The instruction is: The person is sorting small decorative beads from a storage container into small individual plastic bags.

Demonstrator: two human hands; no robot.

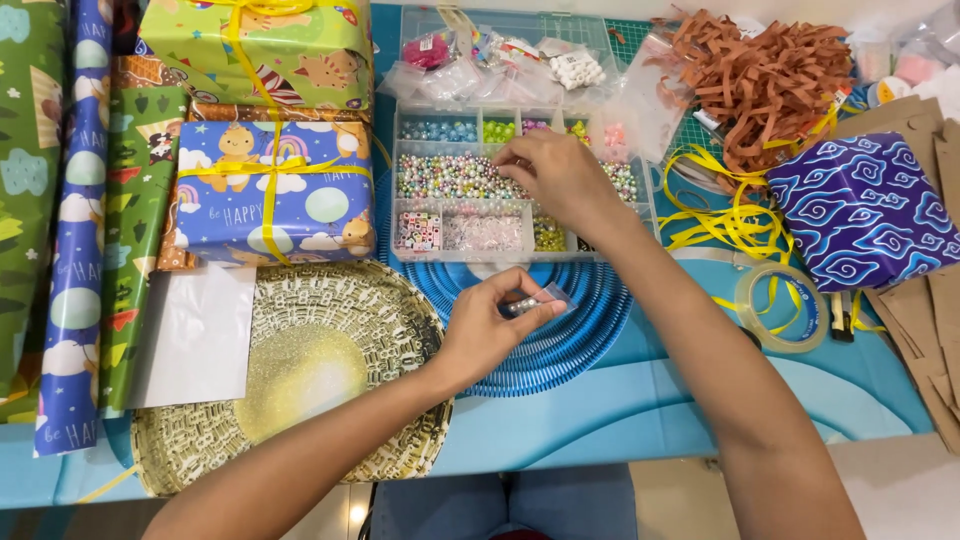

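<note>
Centrally, left hand point(487, 325) pinches small clear packet point(535, 302); right hand point(553, 172), fingertips closed, picks in far bead organiser point(480, 215); held bead unclear.

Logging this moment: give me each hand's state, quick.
Left hand: closed, pinching a small clear bag.
Right hand: fingers curled down into the bead organizer box; hold cannot be told.

Clear, glossy plastic bead box point(420, 255) holds shiny pearly beads point(455, 176); at its 9 o'clock, a glossy paper-wrapped gift point(305, 205) with satin yellow ribbon point(268, 200). At 3 o'clock, matt crinkled brown paper shred point(765, 75).
</note>
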